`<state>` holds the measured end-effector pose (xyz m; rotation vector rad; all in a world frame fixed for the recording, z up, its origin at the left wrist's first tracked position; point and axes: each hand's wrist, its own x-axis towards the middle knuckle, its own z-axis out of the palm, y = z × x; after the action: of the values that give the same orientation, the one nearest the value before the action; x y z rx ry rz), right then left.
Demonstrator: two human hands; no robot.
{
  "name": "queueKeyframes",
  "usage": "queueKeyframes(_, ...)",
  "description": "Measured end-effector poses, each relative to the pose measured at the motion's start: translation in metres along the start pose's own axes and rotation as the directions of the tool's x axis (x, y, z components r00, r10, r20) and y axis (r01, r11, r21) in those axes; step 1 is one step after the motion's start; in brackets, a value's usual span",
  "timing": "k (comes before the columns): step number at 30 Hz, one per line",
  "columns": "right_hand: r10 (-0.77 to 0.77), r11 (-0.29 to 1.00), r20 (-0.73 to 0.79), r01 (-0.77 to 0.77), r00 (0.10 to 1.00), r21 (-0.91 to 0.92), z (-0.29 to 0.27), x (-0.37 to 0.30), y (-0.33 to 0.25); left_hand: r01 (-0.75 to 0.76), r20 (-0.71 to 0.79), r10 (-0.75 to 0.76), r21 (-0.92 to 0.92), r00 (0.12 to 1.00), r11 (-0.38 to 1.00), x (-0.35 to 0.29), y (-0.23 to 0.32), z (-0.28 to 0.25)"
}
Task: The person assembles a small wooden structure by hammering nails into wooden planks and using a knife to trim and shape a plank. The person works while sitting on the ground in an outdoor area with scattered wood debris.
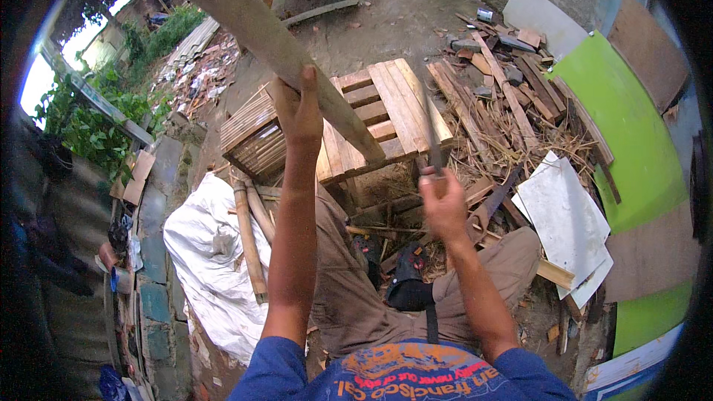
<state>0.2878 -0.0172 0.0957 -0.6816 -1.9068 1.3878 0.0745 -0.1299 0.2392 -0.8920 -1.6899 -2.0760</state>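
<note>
My left hand [297, 108] grips a long wooden plank [249, 18] partway along its length. The plank slants, its far end raised to the upper left and its lower end at the near edge of a low slatted wooden bench [394, 96]. Whether that end rests on the bench, I cannot tell. Closed round the handle of a machete [432, 134], my right hand [443, 204] is to the right of the plank's lower end. The dark blade points up and away, blurred and apart from the plank.
Left of the bench sits a stack of thin wooden strips [256, 134]. A white sack [215, 252] and bamboo poles [249, 241] lie near my left leg. Scrap wood [512, 82] is heaped on the right, before green panels [631, 104]. White sheets [568, 215] lie by my right knee.
</note>
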Motion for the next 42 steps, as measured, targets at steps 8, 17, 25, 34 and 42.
queueKeyframes(8,-0.239,0.965,0.115,0.223,0.964,0.136,0.056,0.015,-0.093,0.004,0.061,0.001,-0.092,0.998,0.996,-0.026,0.004,-0.016)
queueKeyframes(17,-0.347,0.937,0.233,0.324,0.908,0.131,0.060,0.003,-0.090,0.018,0.002,-0.018,-0.194,1.000,0.981,-0.039,0.009,-0.032)
queueKeyframes(25,-0.318,0.948,0.253,0.304,0.914,0.096,0.064,0.009,-0.079,-0.012,-0.044,0.007,-0.128,0.999,0.992,-0.047,0.007,-0.037)
queueKeyframes(34,-0.105,0.994,0.308,0.111,0.945,-0.002,0.064,0.008,-0.043,0.006,-0.040,-0.013,-0.167,0.999,0.986,-0.047,0.004,-0.037)
queueKeyframes(42,-0.102,0.983,0.329,0.146,0.939,-0.113,0.066,0.006,-0.035,0.023,0.020,-0.020,-0.187,1.000,0.982,-0.041,0.005,-0.045)
